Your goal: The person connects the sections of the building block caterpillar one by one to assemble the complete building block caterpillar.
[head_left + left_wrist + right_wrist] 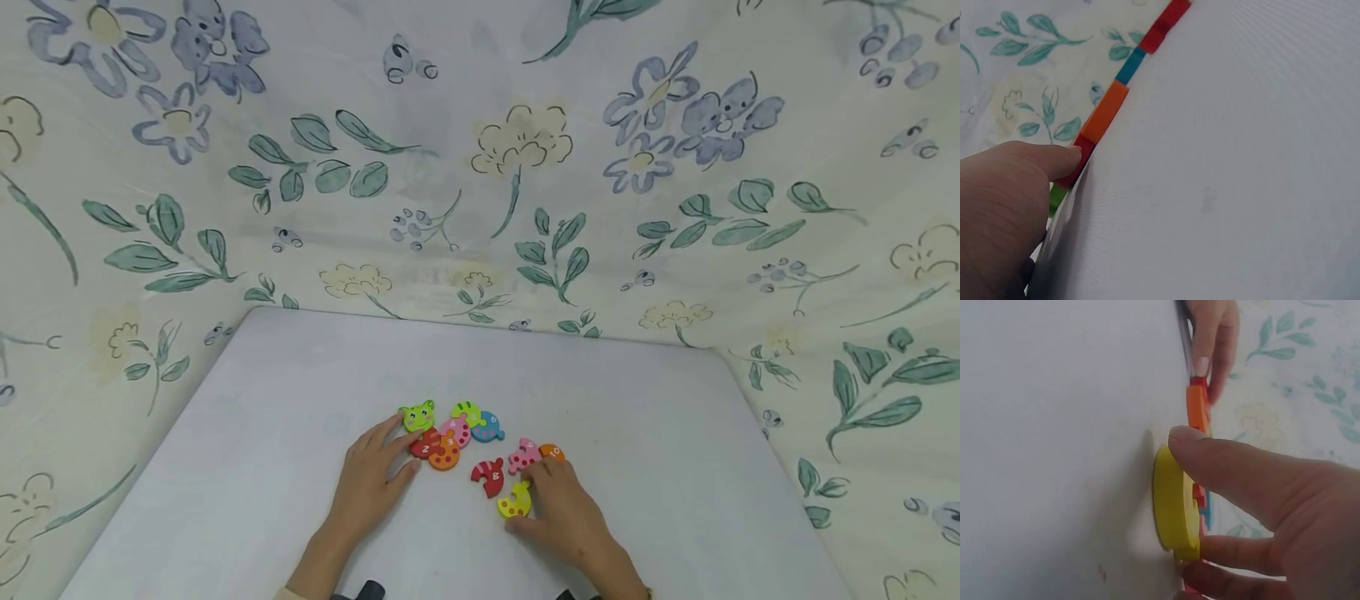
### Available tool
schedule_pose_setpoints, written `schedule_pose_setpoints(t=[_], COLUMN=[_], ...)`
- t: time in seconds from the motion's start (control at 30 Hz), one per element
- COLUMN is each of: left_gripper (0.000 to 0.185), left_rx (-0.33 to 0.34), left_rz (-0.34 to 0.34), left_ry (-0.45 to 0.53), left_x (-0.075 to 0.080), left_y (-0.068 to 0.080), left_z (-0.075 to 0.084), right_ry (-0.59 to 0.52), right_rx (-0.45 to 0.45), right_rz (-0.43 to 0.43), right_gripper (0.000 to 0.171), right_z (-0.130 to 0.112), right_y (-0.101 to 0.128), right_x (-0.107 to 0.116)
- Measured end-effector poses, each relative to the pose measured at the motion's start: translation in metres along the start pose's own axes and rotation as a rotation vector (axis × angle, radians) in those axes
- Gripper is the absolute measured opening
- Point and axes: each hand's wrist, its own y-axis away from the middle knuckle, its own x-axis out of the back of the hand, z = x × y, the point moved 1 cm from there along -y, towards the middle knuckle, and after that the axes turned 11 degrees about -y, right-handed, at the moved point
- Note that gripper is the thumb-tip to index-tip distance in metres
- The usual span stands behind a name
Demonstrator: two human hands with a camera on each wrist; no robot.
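The right hand (pixel 561 506) lies low on the table (pixel 675 467), thumb and fingers curled round the yellow puzzle piece (pixel 516 502) at its fingertips. The left hand (pixel 371 479) lies flat, fingers straight, tips touching the red piece (pixel 424 446) just ahead of it.

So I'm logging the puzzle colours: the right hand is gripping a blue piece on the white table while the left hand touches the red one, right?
Not quite: the piece that the right hand grips is yellow, not blue, as the right wrist view shows. The rest holds: it lies on the white table, and the left hand touches the red piece.
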Motion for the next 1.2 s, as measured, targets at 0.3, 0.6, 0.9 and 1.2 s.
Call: schedule_pose_setpoints(t=[0.3, 0.6, 0.9, 1.2], left_gripper=[0.047, 0.047, 0.047, 0.047], left_rx=[0.001, 0.004, 0.002, 0.007], left_rz=[-0.01, -0.011, -0.006, -0.01], left_ry=[0.004, -0.004, -0.006, -0.001], left_x=[-0.001, -0.001, 0.0, 0.001], left_y=[0.0, -0.001, -0.001, 0.0], left_z=[-0.001, -0.001, 0.0, 0.001], right_ry=[0.053, 0.026, 0.0, -0.011], right_rx=[-0.015, 0.0, 0.042, 0.064], right_rz=[0.028, 0.026, 0.018, 0.026], right_gripper=[0.073, 0.069, 0.065, 0.065], right_z=[-0.001, 0.0, 0.008, 0.009], right_y=[-0.003, 0.0, -0.002, -0.002], right_x=[-0.005, 0.0, 0.001, 0.002])
